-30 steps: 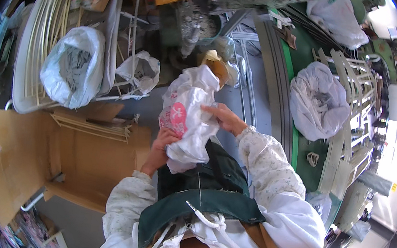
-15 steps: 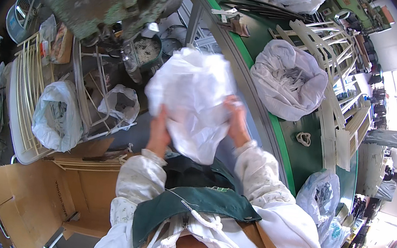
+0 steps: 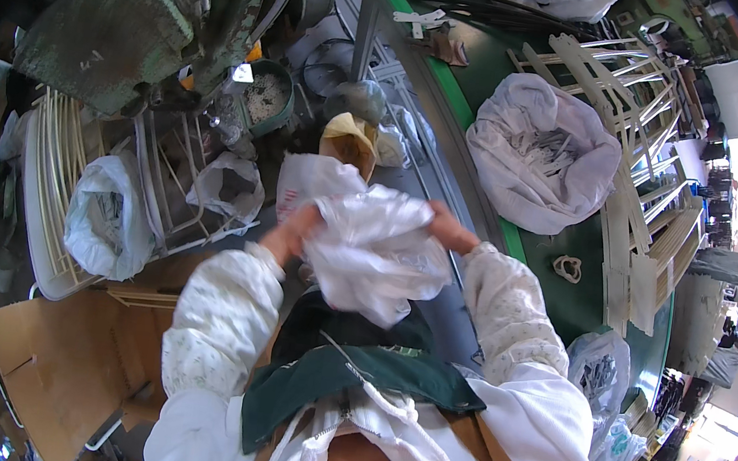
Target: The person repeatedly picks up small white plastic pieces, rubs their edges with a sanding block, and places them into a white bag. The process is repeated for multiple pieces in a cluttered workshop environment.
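A crumpled white plastic bag (image 3: 377, 257), blurred by motion, is stretched between my two hands in front of my dark green apron (image 3: 360, 381). My left hand (image 3: 297, 233) is closed on its left edge. The right edge is gripped by my right hand (image 3: 452, 230), whose fingertips are partly hidden by the plastic. Whether anything lies inside the bag cannot be seen. Just beyond it is another whitish bag (image 3: 309, 175) with reddish marks, and behind that a yellow bag (image 3: 348, 145) with its mouth open.
On the green-topped bench (image 3: 535, 265) at right stand a white sack (image 3: 544, 155) of pale strips and wire racks (image 3: 628, 106). A worn green machine (image 3: 113, 24) fills the upper left, above a bucket (image 3: 267, 98) of white bits. An open cardboard box (image 3: 58, 358) lies lower left.
The white bag, held up and bulging before, has come down nearer my body and is gathered smaller. Both hands moved with it. The yellow and red-marked bags behind now show.
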Demonstrator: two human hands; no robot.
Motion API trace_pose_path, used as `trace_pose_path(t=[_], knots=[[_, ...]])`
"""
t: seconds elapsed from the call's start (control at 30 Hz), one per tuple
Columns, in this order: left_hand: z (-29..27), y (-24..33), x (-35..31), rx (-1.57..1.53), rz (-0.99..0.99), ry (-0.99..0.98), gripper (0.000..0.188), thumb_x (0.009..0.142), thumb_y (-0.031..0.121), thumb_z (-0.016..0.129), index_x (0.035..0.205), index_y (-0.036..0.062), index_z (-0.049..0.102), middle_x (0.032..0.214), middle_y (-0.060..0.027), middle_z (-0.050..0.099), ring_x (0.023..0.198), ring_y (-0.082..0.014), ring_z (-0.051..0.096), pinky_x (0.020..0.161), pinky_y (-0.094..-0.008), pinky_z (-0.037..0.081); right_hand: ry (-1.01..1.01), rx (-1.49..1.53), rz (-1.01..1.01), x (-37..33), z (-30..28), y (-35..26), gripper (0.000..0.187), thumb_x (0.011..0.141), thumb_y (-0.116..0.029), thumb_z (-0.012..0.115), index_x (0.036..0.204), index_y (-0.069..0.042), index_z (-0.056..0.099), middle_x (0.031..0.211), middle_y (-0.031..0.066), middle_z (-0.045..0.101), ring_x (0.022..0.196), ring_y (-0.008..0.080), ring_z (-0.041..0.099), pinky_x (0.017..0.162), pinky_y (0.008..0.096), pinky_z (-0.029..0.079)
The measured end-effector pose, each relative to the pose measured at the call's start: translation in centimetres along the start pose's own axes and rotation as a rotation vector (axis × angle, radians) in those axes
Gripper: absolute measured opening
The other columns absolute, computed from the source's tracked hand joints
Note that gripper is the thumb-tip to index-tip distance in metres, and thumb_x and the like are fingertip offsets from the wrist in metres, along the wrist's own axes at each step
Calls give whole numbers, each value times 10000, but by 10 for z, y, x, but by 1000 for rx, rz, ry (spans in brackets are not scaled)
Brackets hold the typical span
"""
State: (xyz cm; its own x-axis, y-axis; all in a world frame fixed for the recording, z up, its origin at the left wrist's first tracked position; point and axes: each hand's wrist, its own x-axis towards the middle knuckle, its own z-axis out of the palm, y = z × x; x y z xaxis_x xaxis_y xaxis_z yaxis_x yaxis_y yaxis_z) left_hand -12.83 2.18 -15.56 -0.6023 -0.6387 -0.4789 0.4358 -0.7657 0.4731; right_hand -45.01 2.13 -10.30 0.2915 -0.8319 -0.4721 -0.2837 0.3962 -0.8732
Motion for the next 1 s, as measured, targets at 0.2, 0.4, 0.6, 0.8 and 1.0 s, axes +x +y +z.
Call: trace_pose_path(t=[0.2, 0.4, 0.6, 0.8, 1.0], knots=[[28, 46, -83, 592, 139, 764, 1147, 679, 548, 764, 1462, 1, 128, 1494, -206, 233, 1393, -303, 218, 1116, -445, 211, 690, 634, 109, 42, 23, 68, 277, 870, -228, 529, 993, -13, 652, 932, 82, 654, 833, 199, 630, 710, 328, 507], [-6, -93, -93, 249, 203, 991, 1186, 707, 434, 800, 1478, 54, -17, 1437, -173, 310, 1311, -294, 330, 1069, -415, 320, 176, 1306, 396, 18, 178, -6, 382, 922, -273, 473, 1195, -22, 562, 1114, 109, 643, 979, 238, 630, 896, 356, 503], [-104, -171, -44, 79, 440, 321, 494, 947, 327, 487, 1353, 51, 436, 1326, -101, 510, 1203, -241, 497, 1041, -364, 379, -82, 877, 117, 73, 171, 138, 442, 935, -255, 445, 1280, 17, 487, 1210, 167, 597, 1086, 285, 596, 995, 413, 448], [-91, -75, -111, -277, 131, 295, 446, 917, 290, 539, 1244, -14, 531, 1153, -126, 627, 1066, -241, 600, 950, -374, 469, 124, 415, 211, 110, -5, 79, 659, 798, -366, 613, 1287, 51, 465, 1226, 180, 557, 1147, 311, 531, 973, 425, 416], [-24, -44, -77, -254, 577, 772, 522, 890, 245, 620, 1304, -23, 449, 1231, -98, 548, 1101, -206, 546, 938, -365, 455, 219, 258, 361, -12, 42, -9, 1124, 712, -557, 722, 1440, 72, 141, 1388, 195, 400, 1314, 321, 347, 1031, 503, 291]])
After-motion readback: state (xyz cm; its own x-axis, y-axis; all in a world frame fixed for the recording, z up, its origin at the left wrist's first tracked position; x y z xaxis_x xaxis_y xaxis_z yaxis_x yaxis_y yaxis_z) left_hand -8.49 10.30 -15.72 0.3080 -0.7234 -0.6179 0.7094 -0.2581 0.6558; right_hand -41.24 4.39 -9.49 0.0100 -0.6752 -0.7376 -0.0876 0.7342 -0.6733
